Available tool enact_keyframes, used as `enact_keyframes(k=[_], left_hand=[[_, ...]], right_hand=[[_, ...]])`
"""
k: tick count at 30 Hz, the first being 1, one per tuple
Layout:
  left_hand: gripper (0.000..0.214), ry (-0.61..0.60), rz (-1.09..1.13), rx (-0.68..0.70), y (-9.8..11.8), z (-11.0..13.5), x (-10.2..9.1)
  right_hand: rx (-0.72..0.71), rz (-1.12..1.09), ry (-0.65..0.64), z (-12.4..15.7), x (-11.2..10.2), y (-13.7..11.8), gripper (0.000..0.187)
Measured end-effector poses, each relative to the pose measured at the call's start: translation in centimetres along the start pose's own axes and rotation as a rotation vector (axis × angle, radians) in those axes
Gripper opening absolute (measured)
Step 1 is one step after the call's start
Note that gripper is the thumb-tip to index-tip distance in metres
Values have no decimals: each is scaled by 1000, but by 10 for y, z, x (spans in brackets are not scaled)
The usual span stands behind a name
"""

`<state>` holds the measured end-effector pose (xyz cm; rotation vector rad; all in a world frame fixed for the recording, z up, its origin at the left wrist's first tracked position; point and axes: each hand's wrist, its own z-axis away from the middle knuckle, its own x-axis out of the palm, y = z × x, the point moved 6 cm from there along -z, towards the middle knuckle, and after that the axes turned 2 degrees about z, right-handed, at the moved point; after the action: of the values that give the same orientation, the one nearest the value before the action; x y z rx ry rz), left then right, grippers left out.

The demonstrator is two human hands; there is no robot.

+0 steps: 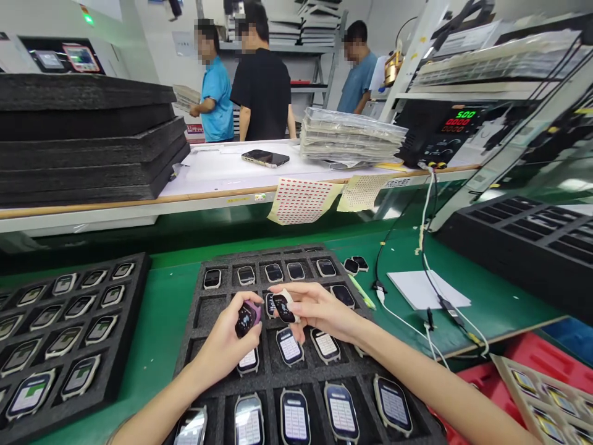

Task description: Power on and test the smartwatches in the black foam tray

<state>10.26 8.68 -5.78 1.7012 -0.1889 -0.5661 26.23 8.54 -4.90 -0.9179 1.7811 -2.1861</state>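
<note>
At nine o'clock from the hands, a black foam tray is being kept on the green bench. A purple-cased smartwatch is being gripped by the left hand; at its three o'clock, a cream-cased smartwatch is being grasped by the right hand. Both are being held over the central foam tray. Paired handling is apparently being performed; steady grips and clearance from the seated smartwatches are judged as being required for any next move.

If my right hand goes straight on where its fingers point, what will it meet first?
Most likely the left hand, which holds the purple watch, though depth is unclear.
</note>
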Motion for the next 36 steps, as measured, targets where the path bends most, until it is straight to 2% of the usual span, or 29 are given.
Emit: enact_keyframes(k=[18,27,36], left_hand=[[35,85,-10,53,8,1,-5],[30,132,-1,43,20,1,-5],[35,92,-9,27,13,-1,-4]], right_hand=[[-35,45,23,3,-1,-4,45],[-51,59,74,7,-1,-10,44],[-69,71,112,9,-2,-12,43]])
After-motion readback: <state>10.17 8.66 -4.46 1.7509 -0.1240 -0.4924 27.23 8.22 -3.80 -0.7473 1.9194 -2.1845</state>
